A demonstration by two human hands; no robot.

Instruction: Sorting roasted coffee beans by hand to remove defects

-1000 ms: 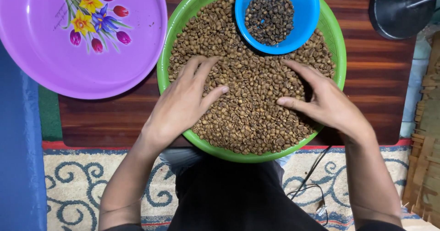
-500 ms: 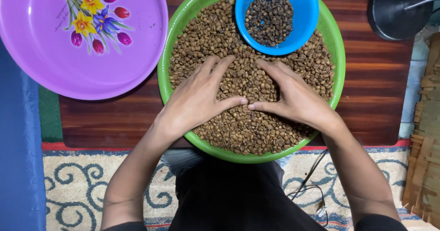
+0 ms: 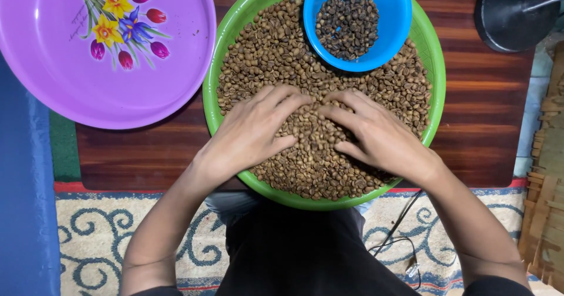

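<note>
Coffee beans [image 3: 305, 155] fill the green basin [image 3: 214, 105]; your left hand [image 3: 252, 133] and right hand [image 3: 376, 134] lie open, fingertips nearly together, corralling a heap.

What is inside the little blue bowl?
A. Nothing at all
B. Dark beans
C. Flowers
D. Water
B. The blue bowl holds a heap of dark beans, darker than the light brown beans around it in the green basin where it sits.
</note>
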